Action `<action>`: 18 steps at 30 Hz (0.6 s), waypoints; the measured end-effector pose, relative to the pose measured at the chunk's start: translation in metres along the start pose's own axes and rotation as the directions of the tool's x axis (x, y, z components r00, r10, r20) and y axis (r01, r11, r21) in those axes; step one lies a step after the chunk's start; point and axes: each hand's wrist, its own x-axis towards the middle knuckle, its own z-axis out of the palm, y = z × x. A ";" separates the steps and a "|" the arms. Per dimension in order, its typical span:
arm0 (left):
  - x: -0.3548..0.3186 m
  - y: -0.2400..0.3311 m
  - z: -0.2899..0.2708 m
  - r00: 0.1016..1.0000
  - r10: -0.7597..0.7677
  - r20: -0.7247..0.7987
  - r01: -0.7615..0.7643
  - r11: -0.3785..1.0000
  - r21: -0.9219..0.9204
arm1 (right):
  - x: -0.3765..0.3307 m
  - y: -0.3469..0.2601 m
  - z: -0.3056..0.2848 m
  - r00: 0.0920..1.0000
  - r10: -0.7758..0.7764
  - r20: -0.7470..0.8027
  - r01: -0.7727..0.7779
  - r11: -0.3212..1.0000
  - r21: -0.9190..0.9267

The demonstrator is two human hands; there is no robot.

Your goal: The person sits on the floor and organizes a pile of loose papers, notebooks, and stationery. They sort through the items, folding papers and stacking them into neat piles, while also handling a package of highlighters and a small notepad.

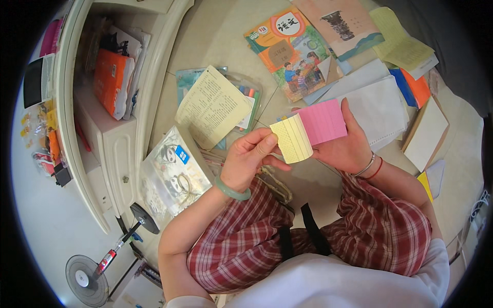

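Observation:
My left hand [250,156] pinches the yellow half [291,138] of a small lined notepad stack between thumb and fingers. My right hand [345,148] cradles the pink half [322,121] of the same stack from beneath, fingers curled behind it. The stack is fanned open at chest height above my lap, which is covered in red plaid. A green bangle [232,190] circles my left wrist; thin bracelets [371,168] circle the right.
On the tiled floor lie a yellow printed sheet [213,105] over a clear pencil case [251,97], colourful schoolbooks [290,49], white papers [377,105] and a panda-print pouch [172,174]. A white cabinet [110,138] stands left, a small fan [84,280] below it.

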 end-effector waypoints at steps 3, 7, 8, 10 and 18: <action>0.000 -0.001 -0.003 1.000 0.009 -0.012 -0.010 0.997 -0.082 | 0.000 -0.001 -0.001 1.000 -0.001 -0.018 0.001 1.000 0.001; 0.002 0.000 0.001 0.998 0.032 -0.060 -0.033 0.999 -0.020 | 0.000 -0.002 -0.001 0.996 -0.011 -0.087 0.018 0.996 0.082; 0.002 0.001 0.004 0.997 0.033 -0.070 -0.035 0.999 -0.039 | 0.000 -0.002 0.000 0.995 0.002 -0.099 0.010 0.993 0.122; 0.002 0.000 0.005 0.997 0.036 -0.071 -0.041 0.997 -0.067 | 0.001 -0.001 -0.004 0.997 0.010 -0.073 -0.005 0.998 0.065; 0.003 -0.008 0.001 0.996 0.077 -0.050 -0.084 0.984 -0.155 | 0.000 -0.001 -0.008 0.999 -0.004 -0.053 0.007 0.999 0.040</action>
